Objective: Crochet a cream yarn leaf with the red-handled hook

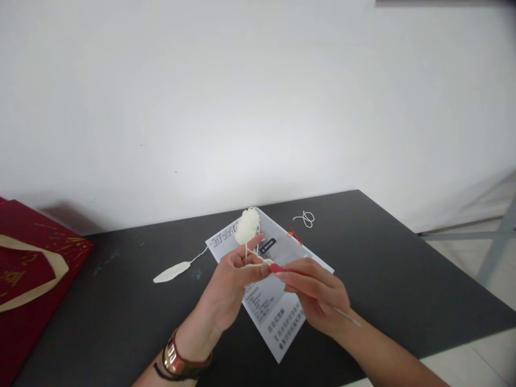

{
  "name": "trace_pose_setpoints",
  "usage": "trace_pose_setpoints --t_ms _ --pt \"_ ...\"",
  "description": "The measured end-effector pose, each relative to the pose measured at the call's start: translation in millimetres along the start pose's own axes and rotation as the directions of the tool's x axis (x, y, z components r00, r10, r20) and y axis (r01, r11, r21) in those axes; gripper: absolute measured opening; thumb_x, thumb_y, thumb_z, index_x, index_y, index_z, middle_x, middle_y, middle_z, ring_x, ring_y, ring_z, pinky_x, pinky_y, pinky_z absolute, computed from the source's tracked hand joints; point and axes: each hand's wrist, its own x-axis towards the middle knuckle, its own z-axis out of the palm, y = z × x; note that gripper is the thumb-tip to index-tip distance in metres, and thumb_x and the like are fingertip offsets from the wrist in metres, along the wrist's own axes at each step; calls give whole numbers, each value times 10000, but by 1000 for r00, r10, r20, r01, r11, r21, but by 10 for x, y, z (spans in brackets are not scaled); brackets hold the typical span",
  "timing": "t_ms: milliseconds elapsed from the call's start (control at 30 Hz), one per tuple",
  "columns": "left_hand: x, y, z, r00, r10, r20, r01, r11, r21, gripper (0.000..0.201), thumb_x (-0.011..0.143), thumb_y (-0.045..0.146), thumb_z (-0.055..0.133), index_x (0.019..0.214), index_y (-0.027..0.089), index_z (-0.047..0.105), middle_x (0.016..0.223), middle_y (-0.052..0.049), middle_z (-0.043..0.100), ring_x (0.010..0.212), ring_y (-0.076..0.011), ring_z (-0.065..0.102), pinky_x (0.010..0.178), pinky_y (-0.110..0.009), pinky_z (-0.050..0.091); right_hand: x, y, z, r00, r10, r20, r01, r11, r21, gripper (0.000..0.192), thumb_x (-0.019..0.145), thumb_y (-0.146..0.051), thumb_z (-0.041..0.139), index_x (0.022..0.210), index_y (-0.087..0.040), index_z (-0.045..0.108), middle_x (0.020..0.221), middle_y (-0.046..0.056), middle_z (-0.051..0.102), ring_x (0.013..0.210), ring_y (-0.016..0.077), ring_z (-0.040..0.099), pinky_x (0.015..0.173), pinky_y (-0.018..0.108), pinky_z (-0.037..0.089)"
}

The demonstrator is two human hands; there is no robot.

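My left hand (237, 271) pinches a narrow strip of white yarn work (258, 262), with a strand looped over its raised index finger. In my right hand (316, 293) is a crochet hook (276, 267) with a red grip, held like a pen; its thin metal end (346, 315) sticks out behind the hand. The hook's tip meets the yarn between both hands and cannot be made out. Just beyond the left fingers sits a ball of white yarn (247, 226) on a printed sheet (278, 344). A finished-looking white leaf-shaped crochet piece (172, 272) with a yarn tail lies to the left.
The dark table (387, 279) meets a white wall (258, 107) at the back. A dark red bag (24, 333) with a cream ribbon handle (56, 263) stands at the left. Right of the sheet lie a small orange-red tool (295, 235) and a looped white cord (307, 219).
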Motion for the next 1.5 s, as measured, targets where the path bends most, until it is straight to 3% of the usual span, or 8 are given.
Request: trace_pose_setpoints --t_ms 133,267,367,667,900,1233,1333,1500 --pt "-22 100 -78 995 -39 96 35 998 50 716 656 106 801 1317 151 529 661 30 669 646 -105 578 776 -272 375 37 -9 34 938 324 -121 -275 912 304 262 843 -90 600 981 -265 738 841 56 725 712 188 673 623 308 539" --pt "-36 141 -116 984 -84 154 80 996 35 678 620 70 806 1256 160 590 607 66 589 574 -78 519 678 -249 356 51 11 27 867 489 -98 -377 771 513 122 858 -222 630 898 -232 746 745 43 697 618 172 649 561 295 516" --pt "-29 141 -142 976 -106 190 99 994 46 666 606 62 808 1232 183 616 612 68 554 582 -84 521 652 -249 352 66 15 -16 856 509 -95 -374 734 567 109 845 -263 652 868 -217 748 716 46 693 605 177 645 548 302 512" --pt "-65 193 -197 968 -85 235 56 990 127 672 636 85 797 1261 237 601 617 59 562 554 -81 473 589 -237 337 152 -13 -96 846 516 -137 -354 735 579 118 820 -299 681 804 -208 753 635 38 660 554 170 618 513 299 492" --pt "-41 195 -250 946 -137 295 89 981 170 657 602 87 804 1222 225 638 620 34 601 524 -88 478 524 -241 280 168 3 -154 854 515 -74 -374 707 600 117 814 -299 687 797 -206 755 642 43 651 550 166 611 505 290 480" --pt "-8 200 -307 904 -188 385 106 969 223 596 543 102 795 1127 184 708 589 44 510 527 -89 409 511 -236 278 233 -3 -185 831 555 -20 -405 631 662 128 758 -311 739 717 -191 751 591 25 619 511 148 605 457 253 485" --pt "-22 214 -301 911 -211 355 107 951 290 564 533 124 817 1086 189 731 612 40 520 516 -82 397 506 -234 278 228 13 -173 766 640 55 -476 508 718 154 743 -322 754 697 -178 731 609 21 645 477 127 604 435 227 496" --pt "-45 201 -247 948 -104 299 -34 906 423 448 627 195 811 1069 222 738 637 34 556 564 -100 451 567 -242 335 181 98 -71 570 793 214 -581 205 788 203 736 -339 760 705 -146 709 515 -7 631 385 83 541 397 182 516"
